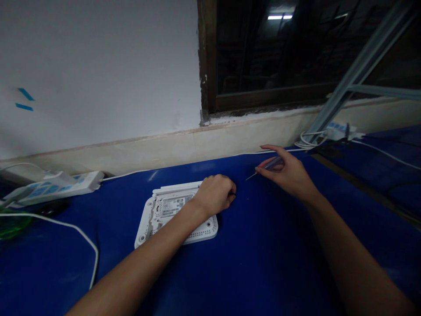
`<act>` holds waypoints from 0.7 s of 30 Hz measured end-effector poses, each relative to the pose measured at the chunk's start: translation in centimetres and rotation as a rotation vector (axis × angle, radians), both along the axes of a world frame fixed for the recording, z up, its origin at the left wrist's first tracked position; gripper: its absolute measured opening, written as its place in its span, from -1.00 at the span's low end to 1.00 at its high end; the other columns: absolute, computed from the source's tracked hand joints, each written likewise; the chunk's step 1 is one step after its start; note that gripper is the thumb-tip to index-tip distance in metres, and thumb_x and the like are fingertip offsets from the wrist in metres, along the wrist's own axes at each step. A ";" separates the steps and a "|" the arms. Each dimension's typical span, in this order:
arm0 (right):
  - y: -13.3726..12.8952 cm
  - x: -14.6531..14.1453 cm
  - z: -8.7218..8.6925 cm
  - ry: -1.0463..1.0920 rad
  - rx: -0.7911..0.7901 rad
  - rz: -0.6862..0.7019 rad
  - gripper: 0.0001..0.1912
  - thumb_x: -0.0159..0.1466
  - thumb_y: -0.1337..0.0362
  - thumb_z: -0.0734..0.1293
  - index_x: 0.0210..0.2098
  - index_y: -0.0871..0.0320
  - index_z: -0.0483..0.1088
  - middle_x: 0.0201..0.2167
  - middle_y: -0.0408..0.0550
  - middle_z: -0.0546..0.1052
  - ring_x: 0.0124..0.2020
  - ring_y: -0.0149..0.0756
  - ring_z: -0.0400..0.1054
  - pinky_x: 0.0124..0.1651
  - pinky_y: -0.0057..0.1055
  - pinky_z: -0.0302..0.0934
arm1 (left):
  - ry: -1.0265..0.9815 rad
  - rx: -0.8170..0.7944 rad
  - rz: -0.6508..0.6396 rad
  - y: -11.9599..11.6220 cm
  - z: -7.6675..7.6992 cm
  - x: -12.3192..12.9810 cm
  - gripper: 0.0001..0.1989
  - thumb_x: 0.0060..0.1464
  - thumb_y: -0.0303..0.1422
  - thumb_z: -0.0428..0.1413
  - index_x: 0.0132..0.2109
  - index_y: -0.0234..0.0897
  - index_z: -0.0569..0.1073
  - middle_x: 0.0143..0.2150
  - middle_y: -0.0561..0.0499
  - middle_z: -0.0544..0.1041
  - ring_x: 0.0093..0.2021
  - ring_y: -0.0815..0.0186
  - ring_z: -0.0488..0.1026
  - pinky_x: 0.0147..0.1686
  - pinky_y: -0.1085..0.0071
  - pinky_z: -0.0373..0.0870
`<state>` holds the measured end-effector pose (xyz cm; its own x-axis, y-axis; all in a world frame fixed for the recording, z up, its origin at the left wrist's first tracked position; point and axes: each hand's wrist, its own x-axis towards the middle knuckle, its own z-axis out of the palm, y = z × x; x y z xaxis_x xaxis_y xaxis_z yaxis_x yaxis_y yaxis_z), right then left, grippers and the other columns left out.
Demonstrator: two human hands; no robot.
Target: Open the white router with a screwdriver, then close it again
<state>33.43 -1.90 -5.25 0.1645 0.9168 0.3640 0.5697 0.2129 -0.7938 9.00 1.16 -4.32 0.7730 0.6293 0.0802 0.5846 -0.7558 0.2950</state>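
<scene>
A white plastic device, which looks like a router, lies on the blue table with its labelled, vented underside up. My left hand is closed above its right edge, and my left forearm covers part of the casing. What those fingers hold, if anything, is hidden. To the right, my right hand grips a screwdriver by its purplish handle. Its thin shaft slants down to the left, the tip close to the tabletop and apart from the device.
A white power strip with a plug in it lies at the left, with a white cable in front. A green object sits at the left edge. Another power strip stands by a metal frame at the back right. Wall and window close off the back.
</scene>
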 end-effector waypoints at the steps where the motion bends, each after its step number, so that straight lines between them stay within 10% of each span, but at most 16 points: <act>1: 0.0 0.0 -0.1 0.003 -0.001 0.007 -0.27 0.11 0.11 0.55 0.23 0.03 0.35 -0.33 -0.05 0.65 -0.35 -0.10 0.61 -0.21 -0.21 0.54 | -0.004 -0.001 0.001 0.0 -0.1 -0.1 -0.82 0.12 -0.48 0.22 -0.14 -0.20 0.67 -0.12 -0.05 0.68 -0.12 0.10 0.62 -0.15 0.26 0.51; 12: 0.3 -0.8 -0.4 0.218 -0.027 0.063 -0.13 0.03 0.07 0.62 0.26 0.09 0.31 -0.32 -0.04 0.65 -0.35 -0.12 0.62 -0.16 -0.19 0.55 | -0.156 -0.010 0.013 -0.5 0.4 -2.7 -0.75 0.14 -0.47 0.23 -0.03 -0.23 0.64 -0.04 -0.09 0.66 -0.04 0.09 0.60 -0.01 0.21 0.50; 21: -0.9 -9.4 0.1 0.546 -0.077 0.256 -0.37 -0.02 0.12 0.66 -0.06 0.06 0.37 -0.36 -0.10 0.66 -0.42 -0.21 0.61 -0.28 -0.29 0.54 | -0.549 -0.059 0.248 -4.5 1.4 -8.2 -0.77 0.26 -0.29 0.23 0.02 -0.21 0.61 -0.06 -0.06 0.66 -0.08 0.18 0.59 -0.01 0.27 0.48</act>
